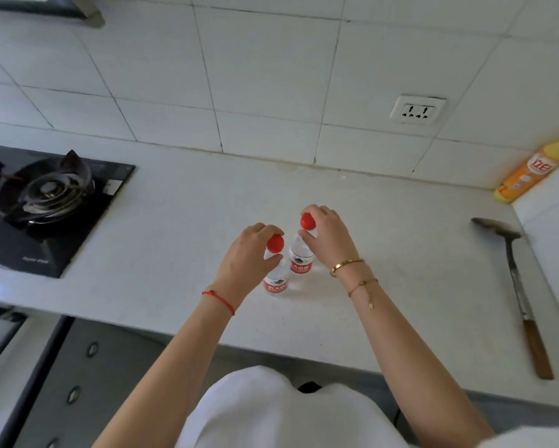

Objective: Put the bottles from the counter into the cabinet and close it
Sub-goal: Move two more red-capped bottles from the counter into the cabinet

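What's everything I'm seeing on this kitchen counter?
water bottles: 2, clear with red caps and labels, upright mid-counter
detergent bottle: 1, orange and yellow, far right against the wall
spatula: 1, metal with wooden handle, lying at right
gas stove: 1, black, left
wall socket: 1, white, on the tiles
counter: 1, white
left hand: grips the nearer bottle's neck
right hand: grips the farther bottle's neck

Clear glossy plastic bottles [288,270], matt white counter [401,270], glossy wall tiles [271,76], metal wood-handled spatula [514,279].
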{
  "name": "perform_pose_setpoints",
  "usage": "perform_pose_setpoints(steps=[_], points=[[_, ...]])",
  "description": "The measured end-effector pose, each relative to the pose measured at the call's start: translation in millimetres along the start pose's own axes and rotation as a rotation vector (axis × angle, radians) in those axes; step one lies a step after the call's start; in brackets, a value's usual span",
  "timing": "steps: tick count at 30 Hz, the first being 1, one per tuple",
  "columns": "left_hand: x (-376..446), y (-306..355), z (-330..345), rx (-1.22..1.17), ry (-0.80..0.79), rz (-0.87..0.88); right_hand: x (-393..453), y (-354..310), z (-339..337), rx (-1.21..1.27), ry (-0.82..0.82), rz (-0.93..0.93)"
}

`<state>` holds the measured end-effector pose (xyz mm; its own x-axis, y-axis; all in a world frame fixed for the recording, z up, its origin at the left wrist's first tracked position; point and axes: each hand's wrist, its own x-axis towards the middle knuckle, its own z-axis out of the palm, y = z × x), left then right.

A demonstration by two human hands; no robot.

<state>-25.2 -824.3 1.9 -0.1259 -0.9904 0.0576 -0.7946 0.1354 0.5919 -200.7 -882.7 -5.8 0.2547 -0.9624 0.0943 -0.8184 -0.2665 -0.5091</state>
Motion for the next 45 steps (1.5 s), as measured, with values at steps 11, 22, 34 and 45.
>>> perform_pose_setpoints(steps=[11,22,34,45], points=[[-41,1,-3,-0.046,0.187,-0.112,-15,-21,-8,0.217,0.223,-0.129],[-173,-14,-54,-0.048,0.484,-0.414,-52,-107,17,0.297,0.024,-0.402],[-393,-58,-109,0.069,0.805,-0.742,-171,-267,111,0.354,-0.351,-0.736],[-616,-121,-165,0.168,0.888,-0.917,-324,-421,216,0.434,-0.538,-0.809]])
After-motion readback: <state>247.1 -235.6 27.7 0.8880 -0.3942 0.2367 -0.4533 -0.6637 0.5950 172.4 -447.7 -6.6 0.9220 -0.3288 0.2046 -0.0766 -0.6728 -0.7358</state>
